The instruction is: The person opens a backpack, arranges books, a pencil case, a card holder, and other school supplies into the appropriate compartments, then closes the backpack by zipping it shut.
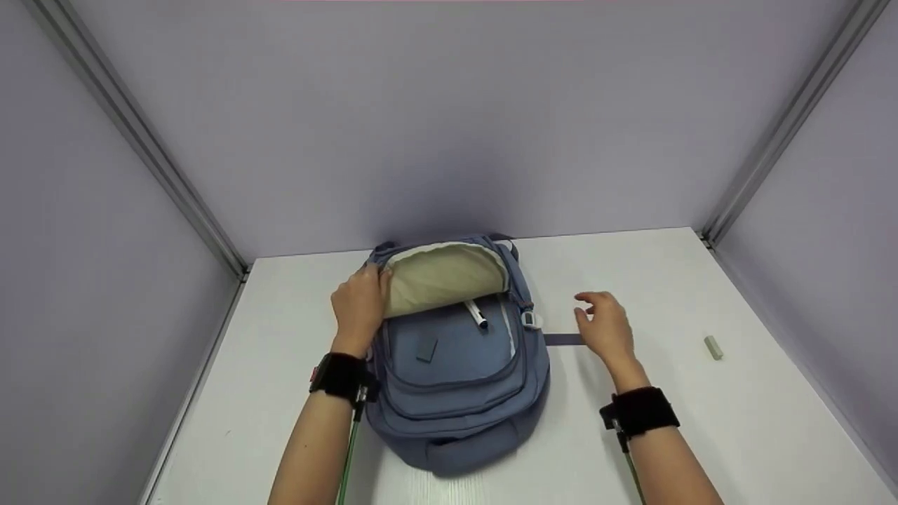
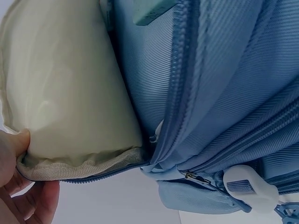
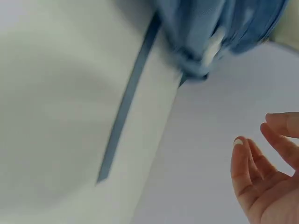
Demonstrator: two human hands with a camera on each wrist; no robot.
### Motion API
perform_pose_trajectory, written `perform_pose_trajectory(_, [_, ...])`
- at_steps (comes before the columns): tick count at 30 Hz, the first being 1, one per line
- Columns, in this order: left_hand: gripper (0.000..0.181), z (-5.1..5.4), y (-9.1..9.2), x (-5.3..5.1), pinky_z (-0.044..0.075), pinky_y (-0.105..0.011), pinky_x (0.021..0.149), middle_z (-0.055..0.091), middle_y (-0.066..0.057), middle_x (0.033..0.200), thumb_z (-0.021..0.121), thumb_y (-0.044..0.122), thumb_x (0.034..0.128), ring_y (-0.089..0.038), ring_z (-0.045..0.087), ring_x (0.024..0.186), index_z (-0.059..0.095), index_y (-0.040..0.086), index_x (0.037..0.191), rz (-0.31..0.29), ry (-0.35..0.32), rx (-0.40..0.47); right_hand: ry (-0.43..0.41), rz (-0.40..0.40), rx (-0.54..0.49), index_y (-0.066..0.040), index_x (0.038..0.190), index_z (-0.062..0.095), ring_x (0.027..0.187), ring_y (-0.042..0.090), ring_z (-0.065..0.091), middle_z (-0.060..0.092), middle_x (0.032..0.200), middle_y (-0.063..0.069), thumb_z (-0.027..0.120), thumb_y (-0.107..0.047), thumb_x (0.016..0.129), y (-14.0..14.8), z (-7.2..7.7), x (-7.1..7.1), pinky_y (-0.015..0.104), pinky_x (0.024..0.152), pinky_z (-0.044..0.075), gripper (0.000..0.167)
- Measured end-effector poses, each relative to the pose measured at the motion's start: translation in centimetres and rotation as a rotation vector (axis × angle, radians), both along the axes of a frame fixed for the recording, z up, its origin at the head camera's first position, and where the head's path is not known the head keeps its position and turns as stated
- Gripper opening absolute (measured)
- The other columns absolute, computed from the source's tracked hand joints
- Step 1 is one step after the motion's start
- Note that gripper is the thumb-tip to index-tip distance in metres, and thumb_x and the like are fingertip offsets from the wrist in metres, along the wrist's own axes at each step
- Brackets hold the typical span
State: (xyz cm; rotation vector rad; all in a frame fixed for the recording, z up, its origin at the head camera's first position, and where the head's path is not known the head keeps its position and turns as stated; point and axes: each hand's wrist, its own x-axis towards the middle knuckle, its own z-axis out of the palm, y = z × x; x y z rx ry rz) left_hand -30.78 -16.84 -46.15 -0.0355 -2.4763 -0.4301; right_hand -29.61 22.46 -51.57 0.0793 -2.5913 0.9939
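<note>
A blue backpack (image 1: pixel 456 407) lies on the white table with its front compartment unzipped. My left hand (image 1: pixel 359 301) pinches the left edge of the cream-lined flap (image 1: pixel 449 273) between thumb and fingers; the left wrist view shows this hand (image 2: pixel 28 186) at the flap's zipped rim. Inside the opening lie a white marker with a dark end (image 1: pixel 477 314), partly hidden under the flap, and a small teal block (image 2: pixel 152 10). To the right of the backpack, my right hand (image 1: pixel 605 324) is raised above the table, fingers loosely bent, holding nothing.
A small pale grey-green block (image 1: pixel 713 348) lies on the table far to the right. A flat blue strap (image 1: pixel 563 339) runs out from the backpack's right side. A white tag (image 2: pixel 250 186) hangs from a zipper. Grey walls enclose the back and sides.
</note>
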Motion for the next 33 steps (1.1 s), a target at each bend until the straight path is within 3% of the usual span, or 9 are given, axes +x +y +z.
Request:
perform_pose_trajectory(4, [0.032,0.0,0.1,0.0,0.047,-0.050,0.048,0.065,-0.020,0.070,0.063,0.026,0.0973,-0.039,0.064,0.058,0.064,-0.001,0.081,-0.005,0.010,-0.008,-0.111,-0.098,0.045,0.000,0.119,0.067,0.102,0.039,0.062,0.058,0.120,0.025,0.060,-0.008,0.093,3.3,-1.0,-0.5,0.053,0.076,0.050,0.028])
perform_pose_trajectory(11, [0.033,-0.1,-0.1,0.0,0.047,-0.051,0.048,0.065,-0.020,0.071,0.063,0.028,0.0974,-0.040,0.064,0.059,0.063,0.000,0.080,-0.007,0.003,0.013,-0.188,-0.194,0.127,0.004,0.127,0.060,0.111,0.052,0.052,0.050,0.127,0.034,0.055,-0.007,0.093,7.5,-1.8,-1.0,0.059,0.081,0.047,0.036])
perform_pose_trajectory(18, [0.034,0.0,-0.1,0.0,0.047,-0.052,0.049,0.065,-0.020,0.071,0.063,0.029,0.0974,-0.041,0.064,0.060,0.063,0.000,0.080,-0.004,-0.006,0.017,-0.357,-0.177,0.267,0.006,0.145,0.034,0.119,0.070,0.028,0.021,0.138,0.047,0.051,-0.010,0.097,11.9,-3.9,-0.5,0.071,0.087,0.037,0.053])
perform_pose_trajectory(22, [0.034,0.1,0.0,-0.1,0.048,-0.052,0.049,0.065,-0.020,0.071,0.062,0.029,0.0976,-0.041,0.064,0.060,0.063,0.000,0.081,-0.005,-0.001,0.005,-0.433,-0.209,0.245,0.008,0.147,0.024,0.121,0.077,0.009,0.008,0.136,0.053,0.048,-0.012,0.098,13.9,-4.7,0.6,0.077,0.094,0.023,0.058])
perform_pose_trajectory(26, [0.033,0.1,0.0,-0.1,0.048,-0.053,0.050,0.066,-0.020,0.072,0.063,0.029,0.0971,-0.042,0.064,0.061,0.064,0.000,0.082,0.001,0.011,0.004,-0.497,-0.234,0.174,0.009,0.148,0.019,0.121,0.079,-0.004,-0.001,0.136,0.055,0.045,-0.012,0.099,14.7,-4.6,1.3,0.078,0.098,0.010,0.060])
perform_pose_trajectory(29, [0.033,0.1,-0.1,0.0,0.048,-0.053,0.050,0.066,-0.021,0.072,0.063,0.029,0.0972,-0.042,0.064,0.061,0.064,-0.001,0.082,-0.001,0.001,0.005,-0.539,-0.224,0.162,0.015,0.146,0.019,0.117,0.080,0.007,0.005,0.131,0.058,0.038,-0.008,0.098,15.0,-4.4,1.8,0.078,0.095,0.017,0.056])
perform_pose_trajectory(33, [0.033,0.1,-0.1,0.1,0.048,-0.052,0.049,0.066,-0.021,0.073,0.062,0.028,0.0978,-0.041,0.064,0.061,0.064,-0.001,0.083,-0.004,-0.017,-0.006,-0.548,-0.205,0.177,0.027,0.132,0.033,0.103,0.072,0.033,0.024,0.116,0.056,0.028,0.003,0.096,15.3,-4.2,2.5,0.070,0.080,0.038,0.044])
